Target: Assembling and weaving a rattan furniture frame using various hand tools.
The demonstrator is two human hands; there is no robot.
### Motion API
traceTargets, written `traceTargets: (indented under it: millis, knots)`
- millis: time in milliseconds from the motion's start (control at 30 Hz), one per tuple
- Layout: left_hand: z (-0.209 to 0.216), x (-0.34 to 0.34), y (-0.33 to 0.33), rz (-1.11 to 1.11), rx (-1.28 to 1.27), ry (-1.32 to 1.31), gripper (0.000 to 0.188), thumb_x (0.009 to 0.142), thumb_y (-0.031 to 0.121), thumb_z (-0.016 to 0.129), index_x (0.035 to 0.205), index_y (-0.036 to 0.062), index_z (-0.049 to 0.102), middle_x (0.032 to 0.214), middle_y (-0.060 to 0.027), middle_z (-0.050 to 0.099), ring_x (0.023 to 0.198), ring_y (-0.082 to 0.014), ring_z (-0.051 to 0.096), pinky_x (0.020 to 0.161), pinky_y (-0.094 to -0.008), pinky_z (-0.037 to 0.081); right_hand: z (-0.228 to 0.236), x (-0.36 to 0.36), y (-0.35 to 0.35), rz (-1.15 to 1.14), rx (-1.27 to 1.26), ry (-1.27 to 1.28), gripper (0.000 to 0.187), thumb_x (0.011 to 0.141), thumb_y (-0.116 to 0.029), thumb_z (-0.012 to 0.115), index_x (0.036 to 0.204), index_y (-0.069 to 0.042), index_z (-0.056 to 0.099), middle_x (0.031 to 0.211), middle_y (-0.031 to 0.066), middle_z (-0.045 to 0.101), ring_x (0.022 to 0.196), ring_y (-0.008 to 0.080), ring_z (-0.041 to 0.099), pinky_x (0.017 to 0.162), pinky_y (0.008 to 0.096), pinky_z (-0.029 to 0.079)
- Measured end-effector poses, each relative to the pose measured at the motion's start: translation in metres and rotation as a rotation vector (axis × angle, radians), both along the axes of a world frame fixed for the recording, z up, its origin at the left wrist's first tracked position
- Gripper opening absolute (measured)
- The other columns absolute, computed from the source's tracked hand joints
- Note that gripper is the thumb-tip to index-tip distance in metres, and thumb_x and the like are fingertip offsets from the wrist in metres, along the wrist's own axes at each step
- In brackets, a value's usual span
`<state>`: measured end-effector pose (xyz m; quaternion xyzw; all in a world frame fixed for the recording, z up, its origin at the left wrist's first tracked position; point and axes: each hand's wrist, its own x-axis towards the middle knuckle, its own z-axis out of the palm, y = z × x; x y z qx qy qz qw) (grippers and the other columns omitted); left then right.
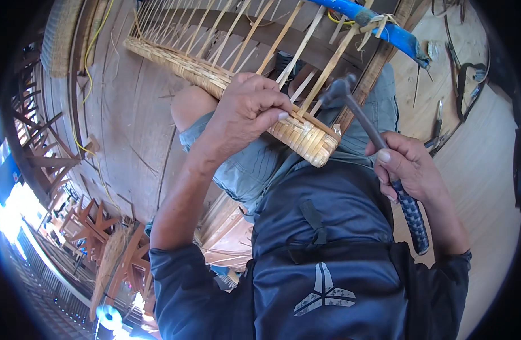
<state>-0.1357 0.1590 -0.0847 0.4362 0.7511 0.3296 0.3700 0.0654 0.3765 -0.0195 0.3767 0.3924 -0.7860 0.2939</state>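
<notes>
Across my lap lies a woven rattan frame with a thick wrapped edge [305, 139] and a row of thin upright rods [294, 54] rising from it. My left hand [246, 107] rests on that edge near its right end, thumb and forefinger pinched together; what lies between them is too small to make out. In my right hand [410, 167] is a hammer [367, 120], gripped by its dark, braided-looking handle. Its metal head is raised just to the right of the wrapped edge, apart from it, near the last rods.
A blue tube [379, 28] tied with strips crosses the top of the frame. On the light board at right lie a small knife [439, 119] and a dark strap [464, 90]. Wooden furniture parts [93, 224] stand at left, and a yellow cord [76, 133] runs along the planks.
</notes>
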Motion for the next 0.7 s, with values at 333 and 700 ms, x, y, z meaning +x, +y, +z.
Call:
traceTargets:
  millis: [333, 700]
  knots:
    - [-0.003, 0.001, 0.003, 0.005, 0.001, 0.011, 0.014, 0.071, 0.005, 0.068, 0.084, 0.0090, 0.068, 0.093, -0.0029, 0.057, 0.098, -0.0203, 0.049, 0.088, -0.0311, 0.039, 0.006, -0.025, -0.019, 0.636, 0.737, 0.400, 0.026, 0.089, -0.021, 0.056, 0.106, -0.002, 0.051, 0.073, 0.0160, 0.053, 0.064, 0.0295, 0.057, 0.059, 0.0363, 0.046]
    - [-0.003, 0.006, -0.001, -0.003, 0.065, 0.052, 0.018, 0.072, 0.003, 0.065, 0.088, 0.0079, 0.068, 0.091, -0.0043, 0.057, 0.095, -0.0211, 0.050, 0.086, -0.0316, 0.039, 0.010, -0.015, -0.023, 0.600, 0.664, 0.326, 0.024, 0.090, -0.023, 0.055, 0.102, -0.002, 0.052, 0.071, 0.0165, 0.052, 0.065, 0.0289, 0.058, 0.060, 0.0357, 0.046]
